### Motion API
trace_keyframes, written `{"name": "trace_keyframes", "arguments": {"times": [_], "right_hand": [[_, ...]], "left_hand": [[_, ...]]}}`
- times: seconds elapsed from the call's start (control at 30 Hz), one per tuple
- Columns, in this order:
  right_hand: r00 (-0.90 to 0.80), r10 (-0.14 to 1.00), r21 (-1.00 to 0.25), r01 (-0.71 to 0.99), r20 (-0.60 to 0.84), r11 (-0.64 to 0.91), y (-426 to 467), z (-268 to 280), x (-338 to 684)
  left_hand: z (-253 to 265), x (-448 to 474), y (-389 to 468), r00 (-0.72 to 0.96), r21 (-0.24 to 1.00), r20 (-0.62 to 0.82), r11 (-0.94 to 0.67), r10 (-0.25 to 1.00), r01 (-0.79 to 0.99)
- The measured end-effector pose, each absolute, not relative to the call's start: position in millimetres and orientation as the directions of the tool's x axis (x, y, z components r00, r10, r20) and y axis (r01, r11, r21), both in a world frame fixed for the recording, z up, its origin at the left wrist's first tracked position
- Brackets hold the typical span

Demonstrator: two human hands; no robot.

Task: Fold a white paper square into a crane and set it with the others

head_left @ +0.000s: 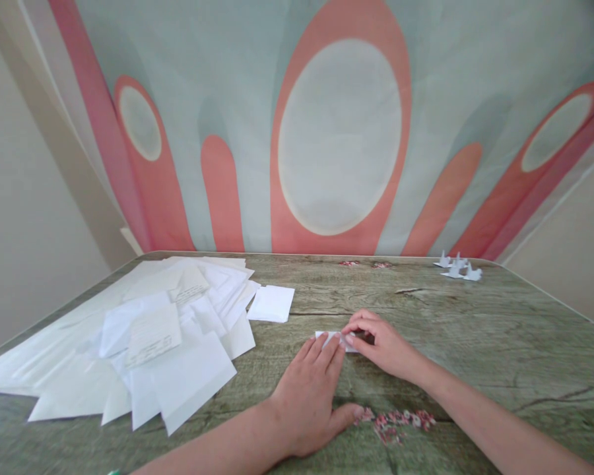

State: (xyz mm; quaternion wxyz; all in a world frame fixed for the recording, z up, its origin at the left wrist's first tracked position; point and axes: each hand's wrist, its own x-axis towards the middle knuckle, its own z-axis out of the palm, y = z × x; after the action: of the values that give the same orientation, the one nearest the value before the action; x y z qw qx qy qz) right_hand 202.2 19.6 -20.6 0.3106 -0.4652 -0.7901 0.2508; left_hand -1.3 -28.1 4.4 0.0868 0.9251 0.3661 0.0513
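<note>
A small folded piece of white paper (347, 346) lies on the wooden table in front of me. My left hand (311, 389) rests on it, fingers stretched out flat over its left part and thumb spread towards me. At the paper's right end, my right hand (379, 346) has thumb and index finger pressed together on the edge. Both hands cover much of the paper, so its folds are hard to make out. Beyond it to the left sits a stack of white paper squares (271, 304).
A wide heap of loose white sheets (193, 376) spreads over the table's left side, some with faint print. Several small folded white paper figures (458, 266) stand at the back right. The table top (515, 343) has a printed floral pattern (400, 419) near me. A patterned cloth (247, 79) hangs behind.
</note>
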Motion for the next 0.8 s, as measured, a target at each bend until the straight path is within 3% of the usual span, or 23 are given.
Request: {"name": "trace_keyframes", "arguments": {"times": [0.2, 0.5, 0.8], "right_hand": [[-0.413, 0.852, -0.611, 0.597, 0.321, 0.519, 13, -17, 201], [-0.521, 0.742, -0.308, 0.687, 0.423, 0.658, 8, -16, 197], [-0.547, 0.728, -0.227, 0.712, 0.413, 0.664, 10, -19, 200]], "left_hand": [[3, -2, -20, 0.717, 0.166, 0.048, -0.713, 0.695, 0.681], [4, -5, -11, 0.713, 0.151, 0.084, -0.716, 0.696, 0.682], [6, -5, -10, 0.696, 0.059, 0.065, -0.699, 0.715, 0.712]]}}
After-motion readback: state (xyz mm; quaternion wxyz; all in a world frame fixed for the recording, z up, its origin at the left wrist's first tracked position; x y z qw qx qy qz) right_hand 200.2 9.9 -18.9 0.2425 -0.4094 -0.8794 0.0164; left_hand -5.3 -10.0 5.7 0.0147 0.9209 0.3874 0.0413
